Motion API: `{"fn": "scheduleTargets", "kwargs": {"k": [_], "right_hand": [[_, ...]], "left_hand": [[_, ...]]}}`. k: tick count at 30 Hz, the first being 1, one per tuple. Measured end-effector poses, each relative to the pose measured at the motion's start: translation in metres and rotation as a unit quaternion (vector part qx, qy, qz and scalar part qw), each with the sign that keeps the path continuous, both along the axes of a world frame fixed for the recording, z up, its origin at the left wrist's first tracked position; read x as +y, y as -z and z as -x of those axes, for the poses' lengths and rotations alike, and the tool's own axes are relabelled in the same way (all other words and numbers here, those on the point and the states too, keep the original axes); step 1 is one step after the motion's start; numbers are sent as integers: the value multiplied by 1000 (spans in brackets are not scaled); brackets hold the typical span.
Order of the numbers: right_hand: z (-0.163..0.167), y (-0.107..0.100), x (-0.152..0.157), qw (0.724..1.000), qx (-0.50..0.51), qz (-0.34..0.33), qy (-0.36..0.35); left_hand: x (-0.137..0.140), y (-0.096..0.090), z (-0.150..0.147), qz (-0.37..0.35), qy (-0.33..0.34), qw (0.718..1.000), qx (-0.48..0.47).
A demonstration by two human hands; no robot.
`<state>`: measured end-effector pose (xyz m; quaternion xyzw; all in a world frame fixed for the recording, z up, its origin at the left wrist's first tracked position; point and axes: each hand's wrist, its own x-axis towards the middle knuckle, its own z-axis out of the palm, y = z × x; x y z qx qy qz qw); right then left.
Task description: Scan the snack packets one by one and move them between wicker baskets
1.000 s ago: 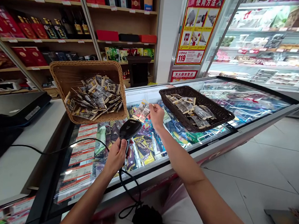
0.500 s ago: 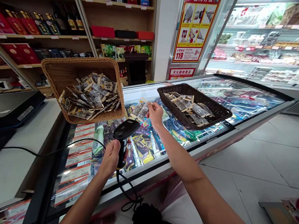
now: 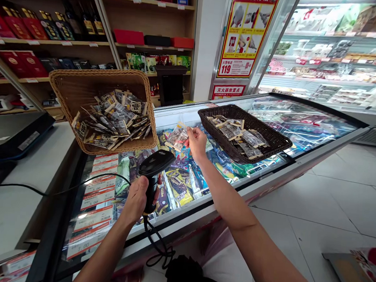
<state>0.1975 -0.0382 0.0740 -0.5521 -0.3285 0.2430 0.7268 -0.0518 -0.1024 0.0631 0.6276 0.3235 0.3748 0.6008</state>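
My left hand [image 3: 139, 196] is closed around the handle of a black barcode scanner [image 3: 155, 164], whose head points toward the small packet. Between the thumb and fingers of my right hand [image 3: 197, 142] a small clear snack packet [image 3: 177, 136] is pinched at its edge, with a reddish glow on it. To the left, a light-brown wicker basket [image 3: 62, 100] stands tilted, with many similar packets [image 3: 118, 114] in it. On the right, a dark-brown wicker basket [image 3: 277, 141] holds several more packets [image 3: 231, 129]. Both hands are above the glass top of a chest freezer.
Bagged ice creams [image 3: 179, 186] show through the freezer's glass. Price labels [image 3: 97, 199] line its left end. The scanner's black cable [image 3: 83, 184] runs left across a white counter [image 3: 39, 168]. Shelves [image 3: 136, 48] with boxes and bottles stand behind; a lit display fridge [image 3: 338, 57] is at the right.
The packet and my right hand have shifted very slightly right, and a reddish light now shows on the packet. The scanner in my left hand has moved slightly left.
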Motion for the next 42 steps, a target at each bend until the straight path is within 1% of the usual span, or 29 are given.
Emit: {"fn": "scheduleTargets", "kwargs": {"k": [4, 9, 11, 13, 15, 17, 19, 21, 23, 25, 27, 29, 30, 31, 32, 33, 34, 36, 38, 40, 42], "right_hand": [[-3, 1, 1, 1000, 2, -3, 2], [-5, 4, 5, 1000, 9, -8, 12], [-12, 1, 5, 999, -1, -15, 39], [-29, -6, 0, 993, -32, -31, 106], [-56, -16, -12, 973, -81, -49, 213], [-91, -24, -31, 934, -134, -49, 329], [-126, -27, -51, 891, -181, -18, 416], [-154, -23, -67, 863, -215, 33, 456], [-168, -17, -75, 866, -242, 79, 430], [-165, -13, -73, 872, -270, 95, 397], [-142, -14, -60, 866, -310, 67, 386], [-102, -18, -38, 863, -363, 18, 350], [-78, -21, -24, 870, -390, -1, 301], [-52, -23, -8, 883, -416, -7, 216], [-26, -26, 9, 888, -441, -10, 128], [-1, -28, 26, 882, -468, -14, 55], [21, -29, 44, 864, -502, -16, 7], [55, -33, 78, 813, -580, -19, -45], [77, -35, 107, 771, -633, -27, -63], [89, -38, 129, 743, -665, -27, -66], [94, -39, 141, 721, -690, -16, -69]], "left_hand": [[4, 4, 4, -8, 6, 1000, 11], [7, 6, 6, 11, -14, 1000, -16], [6, 4, 6, 16, -21, 999, -24], [5, 1, 6, 17, -36, 999, -32], [6, -2, 8, 19, -50, 998, -40], [8, -5, 10, 26, -56, 997, -49], [10, -8, 11, 31, -60, 996, -60], [10, -10, 11, 30, -71, 994, -73], [10, -12, 11, 27, -82, 993, -80], [9, -13, 11, 26, -92, 992, -83], [10, -14, 11, 29, -104, 991, -83], [11, -13, 12, 38, -119, 989, -83], [11, -12, 12, 42, -129, 987, -88], [12, -12, 12, 43, -139, 985, -95], [12, -11, 13, 43, -150, 982, -104], [12, -11, 13, 42, -160, 980, -114], [12, -11, 14, 41, -167, 978, -122], [12, -11, 14, 44, -173, 975, -130], [12, -13, 15, 51, -177, 974, -135], [11, -14, 15, 57, -183, 971, -142], [11, -15, 14, 53, -193, 968, -151]]}}
